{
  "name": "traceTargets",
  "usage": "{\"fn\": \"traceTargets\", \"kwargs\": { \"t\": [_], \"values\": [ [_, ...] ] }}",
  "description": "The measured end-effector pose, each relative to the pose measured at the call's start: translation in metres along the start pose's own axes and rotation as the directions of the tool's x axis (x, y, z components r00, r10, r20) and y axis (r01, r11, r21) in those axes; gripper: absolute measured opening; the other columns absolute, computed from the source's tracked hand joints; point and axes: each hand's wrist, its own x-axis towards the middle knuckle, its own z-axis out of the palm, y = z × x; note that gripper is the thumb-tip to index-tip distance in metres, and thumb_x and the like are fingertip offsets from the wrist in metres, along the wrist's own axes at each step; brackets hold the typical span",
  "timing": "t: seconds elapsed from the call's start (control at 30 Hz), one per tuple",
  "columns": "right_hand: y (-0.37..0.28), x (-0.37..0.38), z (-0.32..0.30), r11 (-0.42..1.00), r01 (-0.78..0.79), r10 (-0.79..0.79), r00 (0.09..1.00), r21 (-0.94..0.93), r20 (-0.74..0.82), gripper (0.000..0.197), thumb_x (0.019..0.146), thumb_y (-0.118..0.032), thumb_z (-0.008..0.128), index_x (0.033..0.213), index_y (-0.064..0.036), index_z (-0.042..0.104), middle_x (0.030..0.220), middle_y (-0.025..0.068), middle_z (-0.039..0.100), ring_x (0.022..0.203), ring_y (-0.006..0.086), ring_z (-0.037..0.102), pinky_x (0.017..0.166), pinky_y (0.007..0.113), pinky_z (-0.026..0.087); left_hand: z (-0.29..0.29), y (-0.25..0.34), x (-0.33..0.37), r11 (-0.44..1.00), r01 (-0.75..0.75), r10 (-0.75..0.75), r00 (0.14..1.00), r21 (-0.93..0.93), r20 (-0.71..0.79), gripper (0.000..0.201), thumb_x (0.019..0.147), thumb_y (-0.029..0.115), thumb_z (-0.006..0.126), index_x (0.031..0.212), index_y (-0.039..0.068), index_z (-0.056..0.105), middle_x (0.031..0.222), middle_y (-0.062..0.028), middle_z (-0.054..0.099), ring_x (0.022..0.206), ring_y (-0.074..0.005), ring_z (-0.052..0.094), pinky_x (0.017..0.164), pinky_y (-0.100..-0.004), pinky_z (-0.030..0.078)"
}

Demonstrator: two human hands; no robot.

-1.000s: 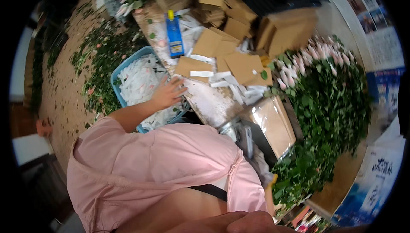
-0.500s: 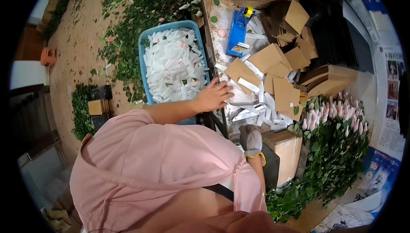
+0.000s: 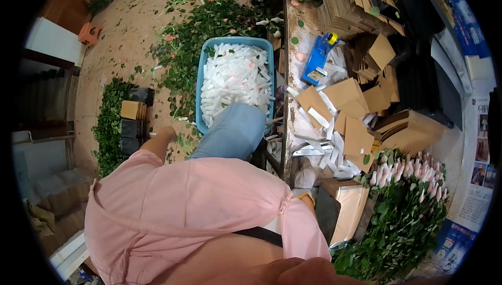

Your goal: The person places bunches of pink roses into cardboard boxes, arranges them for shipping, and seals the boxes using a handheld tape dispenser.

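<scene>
My bare left hand (image 3: 167, 134) hangs low at my left side, over the leaf-strewn floor. Nearest to it is a bundle of leafy stems with dark wrapping and brown cardboard (image 3: 134, 110). Its fingers are too small and blurred to read. My right hand (image 3: 305, 175), in a pale grey glove with a yellow-edged cuff, rests by the table's near edge, beside white strips (image 3: 337, 151) and a cardboard-wrapped bundle (image 3: 350, 201). How its fingers are set does not show. My jeans-clad knee (image 3: 232, 130) overlaps a blue tub (image 3: 199, 91) full of short white sleeves (image 3: 235, 76).
On the worktable (image 3: 298, 26) stand a blue tape dispenser (image 3: 316, 63), loose cardboard pieces (image 3: 358, 136) and a cardboard stack (image 3: 348, 10). Pink rosebuds with leafy stems (image 3: 405, 175) lie at the right. Cut greenery (image 3: 193, 49) covers floor beyond the tub; an orange stool (image 3: 90, 34) stands far left.
My left hand has left the table edge and swung down to the left toward the floor. My knee now shows over the tub. The view has shifted; my gloved right hand stays by the table.
</scene>
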Motion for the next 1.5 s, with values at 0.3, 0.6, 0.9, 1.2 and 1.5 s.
{"fn": "traceTargets", "kwargs": {
  "t": [0.3, 0.6, 0.9, 1.2, 1.5],
  "values": [
    [0.016, -0.001, -0.003, 0.992, -0.084, 0.094, 0.990, -0.093, 0.102, 0.022, 0.086, -0.024, 0.054, 0.091, -0.0035, 0.062, 0.081, 0.0192, 0.064, 0.071, 0.0353, 0.062, 0.062, 0.043, 0.046, -0.107, 0.097, -0.050, 0.854, -0.161, -0.050, 0.921, -0.494, -0.386, 0.029, 0.077, 0.022, 0.056, 0.090, -0.001, 0.067, 0.091, -0.0237, 0.065, 0.087, -0.0384, 0.063, 0.075, -0.0445, 0.051],
    [-0.135, 0.139, -0.112, 0.945, 0.163, -0.073, 0.950, 0.285, -0.302, 0.029, 0.087, -0.025, 0.049, 0.098, -0.0011, 0.062, 0.089, 0.0193, 0.065, 0.082, 0.0325, 0.062, 0.073, 0.041, 0.047, -0.259, 0.154, -0.044, 0.639, -0.762, 0.427, 0.469, -0.109, -0.773, 0.021, 0.079, 0.019, 0.054, 0.083, 0.001, 0.065, 0.083, -0.0217, 0.065, 0.080, -0.0340, 0.064, 0.068, -0.0452, 0.050],
    [-0.129, 0.241, -0.054, -0.014, -0.016, 0.107, 0.994, 1.000, 0.017, 0.028, 0.090, -0.029, 0.055, 0.092, -0.0018, 0.060, 0.083, 0.0092, 0.063, 0.076, 0.0176, 0.059, 0.063, 0.030, 0.048, -0.367, 0.303, -0.141, -0.261, -0.535, 0.739, 0.425, -0.804, -0.523, 0.062, 0.095, 0.051, 0.039, 0.123, -0.003, 0.051, 0.124, -0.0104, 0.054, 0.114, -0.0228, 0.051, 0.098, -0.0358, 0.040],
    [-0.086, 0.140, 0.051, -0.172, -0.365, 0.106, 0.917, 0.915, 0.385, 0.024, 0.089, -0.024, 0.055, 0.095, -0.0016, 0.062, 0.079, 0.0022, 0.062, 0.063, 0.0110, 0.053, 0.053, 0.024, 0.042, -0.379, 0.343, -0.117, 0.111, -0.882, 0.536, 0.441, -0.458, -0.720, 0.032, 0.085, 0.030, 0.060, 0.076, 0.001, 0.066, 0.069, -0.0067, 0.063, 0.062, -0.0179, 0.055, 0.060, -0.0351, 0.043],
    [-0.065, -0.080, -0.067, 0.706, -0.207, 0.436, 0.881, 0.677, -0.185, 0.032, 0.090, -0.028, 0.048, 0.099, -0.0016, 0.064, 0.102, 0.0150, 0.063, 0.097, 0.0284, 0.057, 0.086, 0.036, 0.044, -0.312, 0.362, -0.284, -0.124, -0.947, 0.992, -0.115, -0.297, -0.046, 0.041, 0.091, 0.025, 0.053, 0.131, 0.013, 0.050, 0.138, -0.0091, 0.043, 0.123, -0.0237, 0.044, 0.101, -0.0358, 0.035]
  ]
}}
